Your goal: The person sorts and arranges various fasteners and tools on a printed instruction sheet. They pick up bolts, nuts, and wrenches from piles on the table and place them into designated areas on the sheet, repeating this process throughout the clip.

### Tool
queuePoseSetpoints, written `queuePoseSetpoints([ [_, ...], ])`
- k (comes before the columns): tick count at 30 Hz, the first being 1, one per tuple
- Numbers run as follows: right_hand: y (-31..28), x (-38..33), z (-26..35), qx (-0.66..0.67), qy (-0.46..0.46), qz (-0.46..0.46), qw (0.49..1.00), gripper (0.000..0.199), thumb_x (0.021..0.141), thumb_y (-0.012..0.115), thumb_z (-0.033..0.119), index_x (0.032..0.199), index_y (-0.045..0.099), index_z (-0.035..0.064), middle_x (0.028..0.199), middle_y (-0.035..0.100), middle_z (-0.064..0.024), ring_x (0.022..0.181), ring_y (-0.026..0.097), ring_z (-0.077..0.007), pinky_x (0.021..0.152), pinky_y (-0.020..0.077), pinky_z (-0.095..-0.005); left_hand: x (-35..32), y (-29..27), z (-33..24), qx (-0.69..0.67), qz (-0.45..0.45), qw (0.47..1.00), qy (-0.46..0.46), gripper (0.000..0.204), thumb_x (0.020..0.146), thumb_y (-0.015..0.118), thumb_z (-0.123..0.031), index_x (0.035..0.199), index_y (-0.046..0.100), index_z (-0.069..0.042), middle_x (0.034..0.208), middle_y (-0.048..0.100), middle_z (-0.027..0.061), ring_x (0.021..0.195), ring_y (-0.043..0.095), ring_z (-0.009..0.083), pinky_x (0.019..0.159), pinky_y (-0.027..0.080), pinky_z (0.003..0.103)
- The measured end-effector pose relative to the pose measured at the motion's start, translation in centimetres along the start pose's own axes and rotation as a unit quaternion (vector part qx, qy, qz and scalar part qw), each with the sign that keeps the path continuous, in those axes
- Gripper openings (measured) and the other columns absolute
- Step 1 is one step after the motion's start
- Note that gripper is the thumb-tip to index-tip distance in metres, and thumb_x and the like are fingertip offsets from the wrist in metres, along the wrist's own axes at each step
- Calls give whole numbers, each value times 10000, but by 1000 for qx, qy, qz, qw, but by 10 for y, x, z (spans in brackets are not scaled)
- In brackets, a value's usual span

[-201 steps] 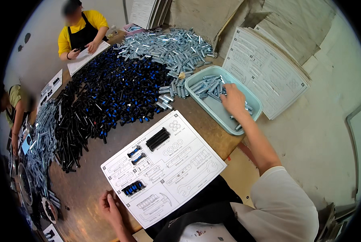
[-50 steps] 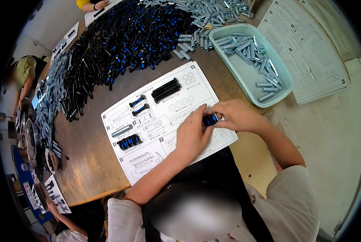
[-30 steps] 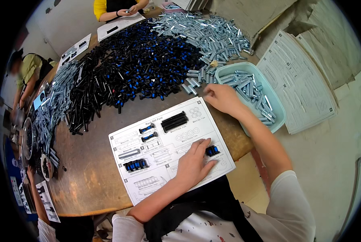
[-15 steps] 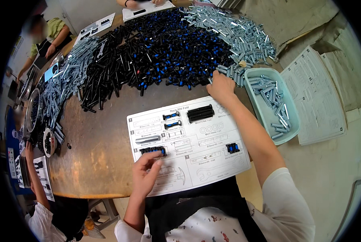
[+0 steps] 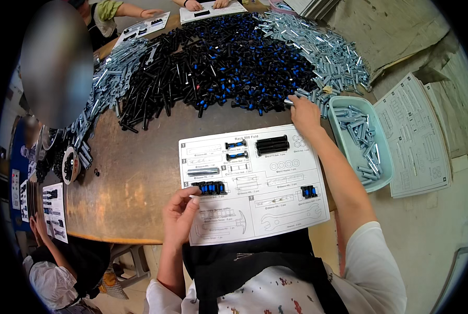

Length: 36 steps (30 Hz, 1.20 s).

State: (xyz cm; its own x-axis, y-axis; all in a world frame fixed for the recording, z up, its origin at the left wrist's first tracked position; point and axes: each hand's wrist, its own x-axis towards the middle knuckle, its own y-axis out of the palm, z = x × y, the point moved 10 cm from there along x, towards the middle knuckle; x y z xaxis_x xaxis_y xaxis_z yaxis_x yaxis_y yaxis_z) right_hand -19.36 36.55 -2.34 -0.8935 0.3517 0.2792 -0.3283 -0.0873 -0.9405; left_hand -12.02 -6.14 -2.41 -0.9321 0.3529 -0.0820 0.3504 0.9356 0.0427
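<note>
One silver tube (image 5: 289, 102) at right grip (image 5: 305, 113)

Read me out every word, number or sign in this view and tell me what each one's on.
Near white sheet: a heading, boxed numbers and captions by outline drawings; I don't copy out wording, and most captions are too small to read.
Stack of sheets at right: captions too small to read.
Small sheet at left: print too small to read.
Far sheet: no print readable.
Loose black bolts: no lettering readable.
</note>
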Motion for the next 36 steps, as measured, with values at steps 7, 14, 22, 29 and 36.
queuePoseSetpoints([
  [7, -65, -96, 125, 217, -269, 17, 938, 320, 869, 621, 106, 1184, 664, 143, 904, 639, -79, 787, 633, -270, 657, 518, -372, 7, 12, -52, 284, -51, 946, 146, 237, 827, 718, -60, 1058, 690, -18, 1071, 675, 135, 959, 653, 246, 825, 489, 308],
  [14, -43, -172, 179, 110, -394, 39, 912, 362, 809, 652, 82, 1168, 663, 120, 892, 598, -2, 804, 597, -195, 605, 501, -318, 22, 86, -58, 458, 27, 845, 274, 266, 741, 797, -210, 950, 737, -57, 1251, 604, 171, 1240, 507, 354, 1013, 415, 464],
  [22, -52, -172, 156, 222, -296, 104, 923, 319, 841, 688, 162, 1150, 660, 87, 1052, 643, -38, 925, 602, -228, 740, 527, -354, 21, 103, -33, 469, 49, 834, 286, 227, 722, 800, -190, 886, 724, -53, 1249, 603, 171, 1251, 495, 367, 1045, 382, 513],
  [29, -52, -176, 157, 181, -355, 56, 915, 281, 843, 646, 148, 1118, 681, 99, 999, 645, -49, 940, 614, -224, 756, 539, -351, 18, 111, -29, 481, 52, 822, 302, 254, 711, 810, -198, 904, 716, -64, 1240, 602, 191, 1241, 502, 393, 1044, 367, 540],
  [36, -73, -55, 38, 119, -92, -75, 986, 225, 897, 586, 155, 1084, 665, 57, 990, 683, -136, 863, 674, -328, 732, 545, -442, 26, 32, -46, 363, -38, 899, 240, 221, 822, 741, -128, 1004, 677, -22, 1140, 634, 164, 1097, 580, 329, 947, 449, 410],
])
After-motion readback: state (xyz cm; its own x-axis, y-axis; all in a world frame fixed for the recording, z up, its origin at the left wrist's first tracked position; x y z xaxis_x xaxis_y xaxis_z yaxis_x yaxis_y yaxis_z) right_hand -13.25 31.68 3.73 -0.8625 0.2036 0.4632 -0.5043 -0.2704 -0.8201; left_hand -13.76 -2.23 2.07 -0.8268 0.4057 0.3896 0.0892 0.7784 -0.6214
